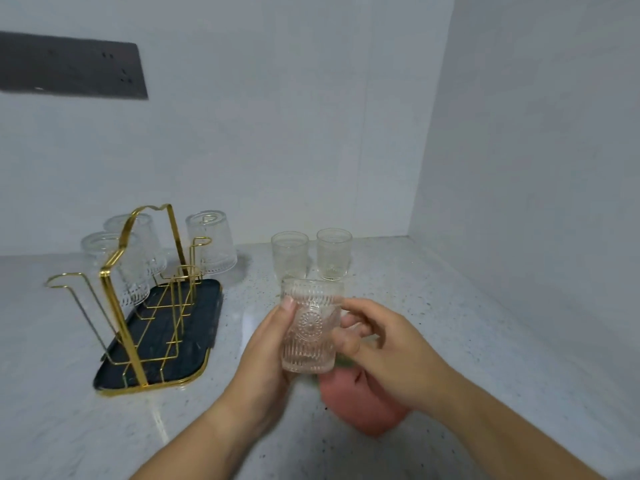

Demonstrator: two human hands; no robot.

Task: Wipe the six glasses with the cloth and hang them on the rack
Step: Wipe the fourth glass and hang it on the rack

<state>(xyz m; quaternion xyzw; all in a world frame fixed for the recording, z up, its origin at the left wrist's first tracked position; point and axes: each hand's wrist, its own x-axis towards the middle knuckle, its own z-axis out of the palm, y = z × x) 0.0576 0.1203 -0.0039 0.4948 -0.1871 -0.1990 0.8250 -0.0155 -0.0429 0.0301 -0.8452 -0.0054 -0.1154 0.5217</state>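
Observation:
I hold an embossed clear glass [310, 327] upright above the counter. My left hand [268, 348] grips its left side, thumb near the rim. My right hand [384, 344] has thumb and fingers curled on the glass's right side, and a pink cloth [360, 407] hangs under that hand. Two more glasses [290, 254] [333, 252] stand upright on the counter behind. The gold wire rack [145, 289] on its black tray [204, 344] is at the left, with three glasses [107, 258] [145, 244] [211, 242] hung upside down on its far pegs.
The speckled white counter [450, 306] meets grey walls behind and at the right. A dark socket panel [69, 65] is on the back wall at upper left. The rack's near pegs [62, 280] carry nothing.

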